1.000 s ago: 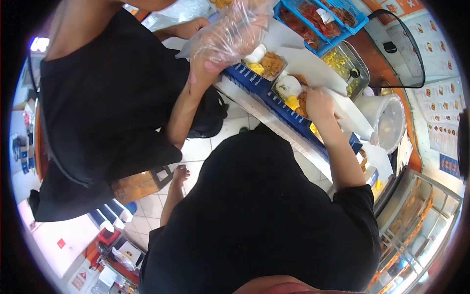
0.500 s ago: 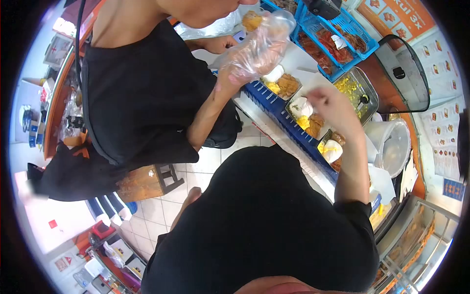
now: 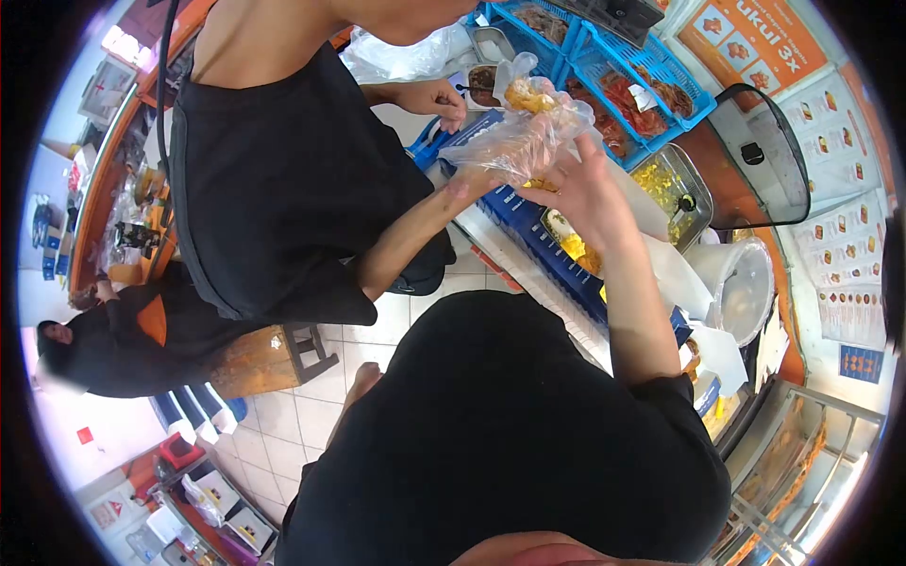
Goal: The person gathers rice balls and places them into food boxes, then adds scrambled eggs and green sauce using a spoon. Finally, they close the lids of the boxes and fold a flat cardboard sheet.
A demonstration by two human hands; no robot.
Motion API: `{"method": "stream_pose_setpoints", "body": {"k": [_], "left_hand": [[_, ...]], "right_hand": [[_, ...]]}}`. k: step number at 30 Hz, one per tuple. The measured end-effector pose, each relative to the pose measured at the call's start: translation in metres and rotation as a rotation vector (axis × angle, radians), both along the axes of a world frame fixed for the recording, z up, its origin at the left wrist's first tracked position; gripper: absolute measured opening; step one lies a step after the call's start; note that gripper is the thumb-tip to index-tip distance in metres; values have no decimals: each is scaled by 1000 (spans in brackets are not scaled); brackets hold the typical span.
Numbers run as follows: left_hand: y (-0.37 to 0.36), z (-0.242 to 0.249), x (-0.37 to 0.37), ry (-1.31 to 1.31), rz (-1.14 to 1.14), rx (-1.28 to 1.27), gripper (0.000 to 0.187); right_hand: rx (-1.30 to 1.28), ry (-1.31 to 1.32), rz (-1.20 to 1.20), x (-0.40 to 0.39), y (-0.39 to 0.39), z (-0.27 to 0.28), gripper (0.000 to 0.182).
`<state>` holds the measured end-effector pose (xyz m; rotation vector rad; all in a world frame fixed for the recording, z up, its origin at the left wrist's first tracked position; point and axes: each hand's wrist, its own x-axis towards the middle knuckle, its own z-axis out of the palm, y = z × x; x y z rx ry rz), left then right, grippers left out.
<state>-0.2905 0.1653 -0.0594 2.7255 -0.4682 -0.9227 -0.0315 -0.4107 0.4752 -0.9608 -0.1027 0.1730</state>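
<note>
My right hand reaches forward over the row of blue food boxes, its fingers apart and no item showing in it. Its fingertips overlap a co-worker's plastic-gloved hand in this view. That gloved hand holds a golden fried piece of food. Under my wrist, one box shows a white mound of rice beside yellow food. Low at my left side, part of my left hand shows, its fingers mostly hidden.
Blue baskets stand at the back. A metal tray of yellow bits and a clear plastic tub lie right of the boxes. The co-worker's bare hand is nearby at the left. A wooden stool stands on the tiled floor.
My right hand has moved away from the rice box, forward and left to the co-worker's gloved hand, its fingers spreading. The gloved hand has shifted right and down with the fried piece.
</note>
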Motion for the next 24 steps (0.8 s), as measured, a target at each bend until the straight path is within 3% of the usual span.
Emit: {"method": "stream_pose_setpoints", "body": {"k": [3, 4, 6, 8, 10, 12, 13, 14, 15, 17, 18, 20, 22, 24], "left_hand": [[5, 1, -2, 110, -70, 30, 35], [8, 6, -2, 172, 18, 10, 31], [13, 18, 0, 397, 403, -104, 26], [24, 27, 1, 618, 874, -260, 24], [40, 22, 4, 811, 1198, -427, 26], [0, 118, 19, 515, 1282, -415, 30], [-13, 139, 27, 489, 1277, -316, 34], [-10, 134, 27, 487, 1274, -310, 34], [2, 114, 21, 503, 1230, -269, 36], [4, 120, 25, 579, 1179, -209, 41], [-1, 118, 44, 664, 1145, -67, 41], [-60, 147, 177, 553, 664, -185, 36], [-182, 266, 363, 327, -109, -400, 33], [-273, 384, 471, 280, -538, -609, 31]], "right_hand": [[65, -94, -36, 14, 19, -3, 87], [90, -92, -33, 20, 23, -2, 81], [118, -76, -35, 26, 31, 4, 76], [-132, -101, -81, 25, 39, 15, 62], [-207, -195, -74, 14, 41, 34, 58], [45, -300, -146, -11, 52, 58, 62], [47, -298, -148, -22, 49, 59, 62], [-108, -271, -170, -33, 42, 59, 66], [-167, -266, -193, -40, 43, 61, 64], [-284, -254, -236, -54, 44, 65, 62], [-243, -455, -225, -50, 45, 66, 51], [-153, -722, -276, -48, 59, 68, 35], [-76, -869, -406, -49, 79, 69, 26], [-98, -910, -344, -50, 76, 73, 27]]}}
